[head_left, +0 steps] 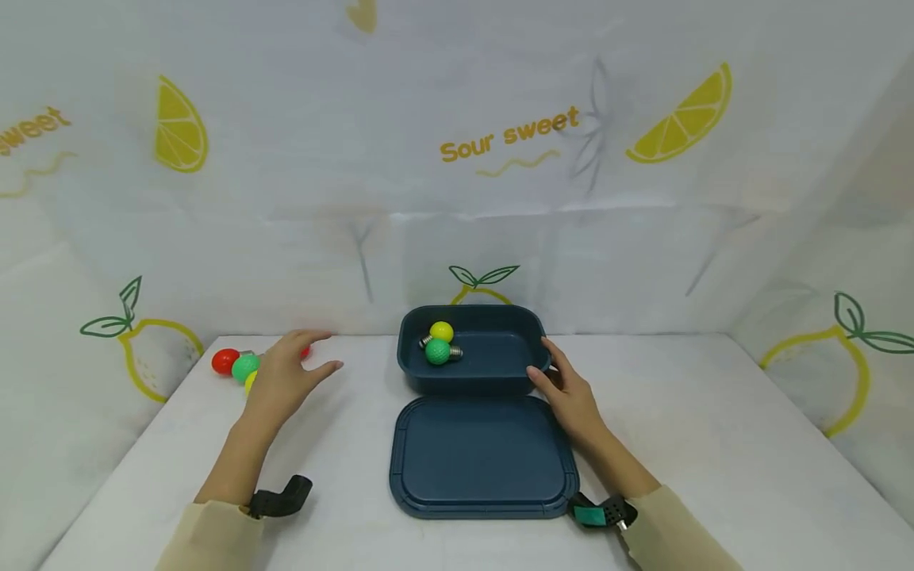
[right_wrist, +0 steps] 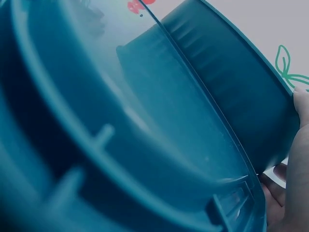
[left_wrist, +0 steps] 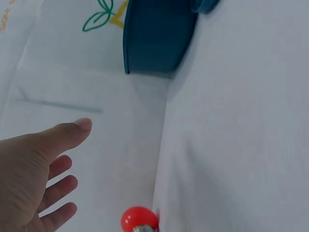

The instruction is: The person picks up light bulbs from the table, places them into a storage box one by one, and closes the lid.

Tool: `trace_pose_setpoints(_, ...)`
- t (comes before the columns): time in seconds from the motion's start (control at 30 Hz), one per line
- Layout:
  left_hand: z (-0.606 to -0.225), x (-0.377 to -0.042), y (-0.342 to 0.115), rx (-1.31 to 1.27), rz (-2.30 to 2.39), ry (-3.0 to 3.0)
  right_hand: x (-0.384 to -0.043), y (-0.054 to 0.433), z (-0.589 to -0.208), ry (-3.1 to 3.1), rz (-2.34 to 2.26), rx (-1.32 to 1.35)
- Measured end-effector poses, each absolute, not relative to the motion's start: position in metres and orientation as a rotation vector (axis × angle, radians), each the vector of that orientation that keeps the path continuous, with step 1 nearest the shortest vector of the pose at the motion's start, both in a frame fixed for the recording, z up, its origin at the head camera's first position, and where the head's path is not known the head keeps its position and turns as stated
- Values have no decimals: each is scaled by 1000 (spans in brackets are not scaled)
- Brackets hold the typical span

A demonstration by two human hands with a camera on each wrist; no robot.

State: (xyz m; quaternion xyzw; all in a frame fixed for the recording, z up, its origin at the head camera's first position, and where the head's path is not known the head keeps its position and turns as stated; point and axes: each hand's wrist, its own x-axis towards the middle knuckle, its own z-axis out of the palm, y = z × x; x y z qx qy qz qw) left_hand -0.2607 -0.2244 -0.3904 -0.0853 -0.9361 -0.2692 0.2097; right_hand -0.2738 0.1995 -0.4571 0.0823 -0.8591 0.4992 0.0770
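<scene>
Seemingly, right grip (head_left: 574, 402) holds box (head_left: 464, 385) behind lid (head_left: 487, 454); wide left grip (head_left: 281, 379) partly hides bulbs (head_left: 245, 367).

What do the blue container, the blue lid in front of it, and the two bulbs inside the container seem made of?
Blue container: probably rigid plastic, satin, with smooth moulded walls. Blue lid: likely similar plastic; moulded ridges and a soft sheen show close up. Yellow bulb and green bulb: plastic or glass, unclear which; their greyish ends look metallic, possibly just coated.
</scene>
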Motion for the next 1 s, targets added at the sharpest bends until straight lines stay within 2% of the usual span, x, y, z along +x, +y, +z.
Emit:
trace_pose_setpoints(0.4,-411,-263,-266,-65,-672,-2613,-275,198,-461,-2561,1522,252)
trace_pose_setpoints(0.63,-424,-264,-271,9,-598,-2652,-273,199,-457,-2564,1528,256)
trace_pose_setpoints(1.0,-435,-263,-275,169,-800,-2676,-273,200,-454,-2567,1526,255)
